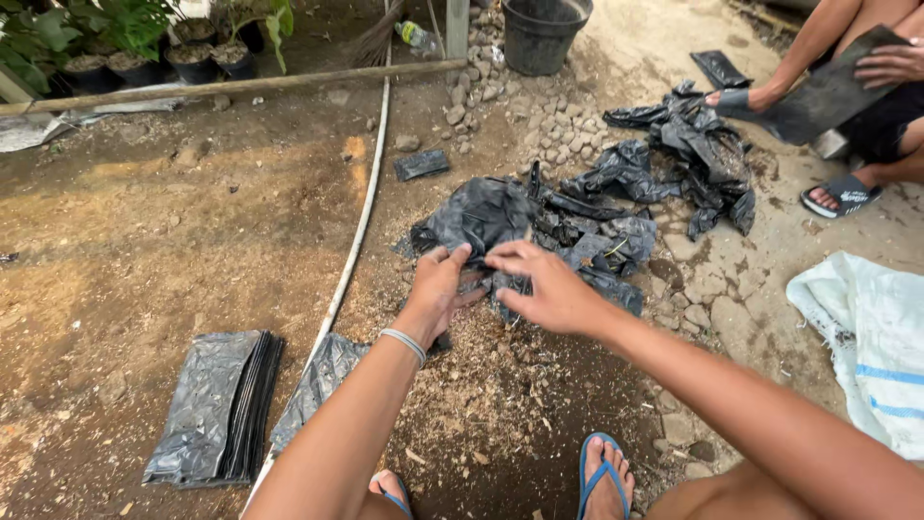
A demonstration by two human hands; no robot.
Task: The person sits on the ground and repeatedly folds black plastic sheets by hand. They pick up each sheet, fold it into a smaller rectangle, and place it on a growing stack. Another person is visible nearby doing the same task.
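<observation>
Bare dirt ground (144, 241) strewn with wood chips. Left hand (438, 289) and right hand (549, 289) each pinch a crumpled black plastic bag (481, 217) at the near edge of a heap; flattened bags (212, 404) lie stacked well apart, beyond a white hose (361, 221).

Both hands meet over a heap of crumpled black plastic bags (539, 226) on the dirt: the left hand (441, 286) pinches a bag's edge, the right hand (547, 287) grips beside it. A flat stack of bags (217, 404) lies at eight o'clock, a white hose (358, 231) runs toward twelve, and another person's hand (890, 63) holds a bag at two o'clock.
</observation>
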